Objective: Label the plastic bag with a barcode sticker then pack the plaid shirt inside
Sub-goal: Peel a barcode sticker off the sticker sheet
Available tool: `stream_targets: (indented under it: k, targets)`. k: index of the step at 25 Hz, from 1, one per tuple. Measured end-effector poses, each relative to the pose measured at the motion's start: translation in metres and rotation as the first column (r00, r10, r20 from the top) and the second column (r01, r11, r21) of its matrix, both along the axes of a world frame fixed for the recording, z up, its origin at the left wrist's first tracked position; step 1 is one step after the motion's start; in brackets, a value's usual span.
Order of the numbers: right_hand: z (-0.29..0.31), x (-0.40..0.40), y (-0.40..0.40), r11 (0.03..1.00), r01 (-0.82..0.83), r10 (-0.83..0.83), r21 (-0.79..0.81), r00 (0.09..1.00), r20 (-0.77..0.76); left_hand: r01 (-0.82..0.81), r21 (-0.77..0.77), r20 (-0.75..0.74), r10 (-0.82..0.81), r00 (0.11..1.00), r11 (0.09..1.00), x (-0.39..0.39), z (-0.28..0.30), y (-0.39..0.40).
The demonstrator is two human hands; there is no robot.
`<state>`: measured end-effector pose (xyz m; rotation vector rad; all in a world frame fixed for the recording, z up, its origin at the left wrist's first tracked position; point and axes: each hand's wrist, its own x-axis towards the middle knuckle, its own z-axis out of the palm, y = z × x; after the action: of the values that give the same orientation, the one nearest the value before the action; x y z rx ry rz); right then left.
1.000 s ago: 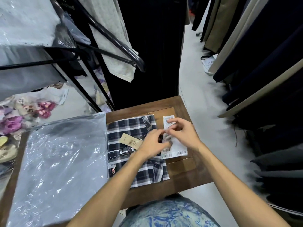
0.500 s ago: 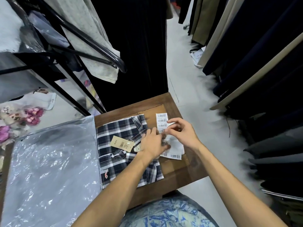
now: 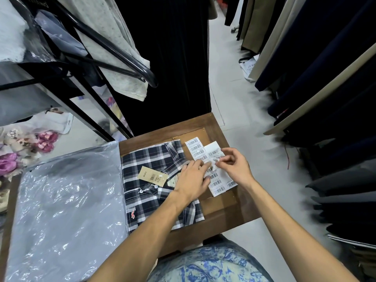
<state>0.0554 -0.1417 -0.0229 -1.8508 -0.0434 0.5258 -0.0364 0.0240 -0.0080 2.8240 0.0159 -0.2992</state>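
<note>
Leftmost, the plastic bag (image 3: 67, 210) lies flat and unlabelled on the worktop (image 3: 223, 216), its near edge just beside the plaid shirt (image 3: 154, 163), which rests folded at centre with a tan hang tag (image 3: 152, 176) on its chest. To the right of the shirt I have the sticker sheet (image 3: 218, 180), a white backing printed with rows of barcodes, lying on the worktop's brown inset. My left hand (image 3: 193, 180) is spread palm-down, fingers nearly straight and grasping nothing, its fingertips pinning the sheet's left margin. My right hand (image 3: 234, 165) is curled, thumb and forefinger pinched together on one small barcode sticker (image 3: 216, 160) at the point where it appears to be lifting off the backing; whether it is fully free I cannot tell. I judge the step in hand to be peeling. To do it well I would keep the left fingertips close to the peel line so the backing does not rise, draw the sticker back low and slowly, hold it only by a corner so the adhesive stays clean, and carry it leftward to a smooth, uncreased patch of the bag. At far right, dark hanging garments (image 3: 325, 78) line the aisle.
</note>
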Motion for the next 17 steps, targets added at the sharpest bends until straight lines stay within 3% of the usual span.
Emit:
stream_targets:
  k: [10,17]
  targets:
    - [-0.017,-0.002,-0.002,0.984,0.14,-0.134,-0.11,0.989,0.056,0.181,0.201,-0.086,-0.167,0.982,0.963,0.002,0.003,-0.012]
    - [-0.026,-0.012,-0.007,0.986,0.166,-0.165,-0.002,0.981,0.103,0.253,0.233,-0.131,-0.227,0.965,0.939,0.009,0.001,-0.009]
